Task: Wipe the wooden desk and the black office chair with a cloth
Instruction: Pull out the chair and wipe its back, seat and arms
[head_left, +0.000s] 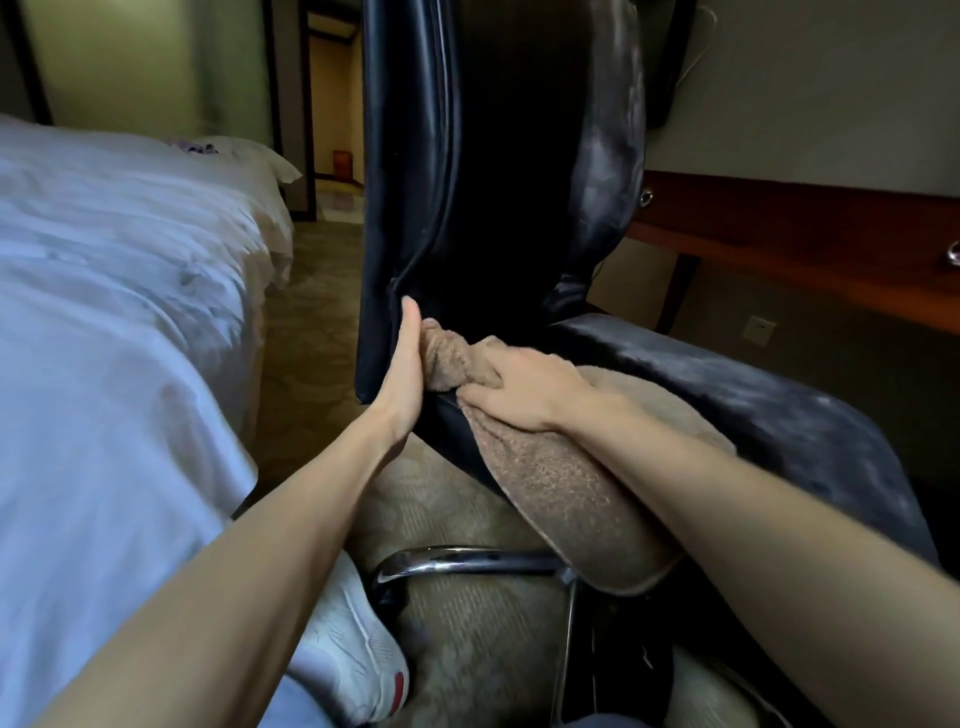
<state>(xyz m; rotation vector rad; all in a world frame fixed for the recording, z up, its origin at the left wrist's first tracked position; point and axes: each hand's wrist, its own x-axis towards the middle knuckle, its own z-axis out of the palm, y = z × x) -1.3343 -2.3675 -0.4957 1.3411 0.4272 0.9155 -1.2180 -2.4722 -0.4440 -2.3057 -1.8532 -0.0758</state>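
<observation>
The brown cloth (561, 483) is bunched in the right hand (519, 387). Its fingers (491, 371) are curled tight into the fabric and press the wad into the crease where the seat (779, 405) of the black office chair (493, 156) meets its backrest. Behind those fingers, toward the person, the rest of the cloth trails under the wrist and forearm. It lies across the near part of the seat and hangs over the seat's front edge.

Just left of the gripping fingers, touching the wad, is the left hand (402, 374). Its fingers (410, 332) are straight and together, laid flat along the lower side edge of the backrest, and they hold nothing. The backrest rises upright above both sets of fingers, its leather glossy and scuffed grey on the right flank.

Below the fingers, under the seat, a chrome base bar (467, 558) curves over the patterned carpet (311, 312), and a white shoe (353, 639) stands beside it. Right of the fingers and beyond the chair runs the wooden desk (779, 228), with a round metal knob (645, 197) on its front and a wall socket (759, 328) beneath it. Well to the left of the fingers lies a bed (104, 312) in white sheets.
</observation>
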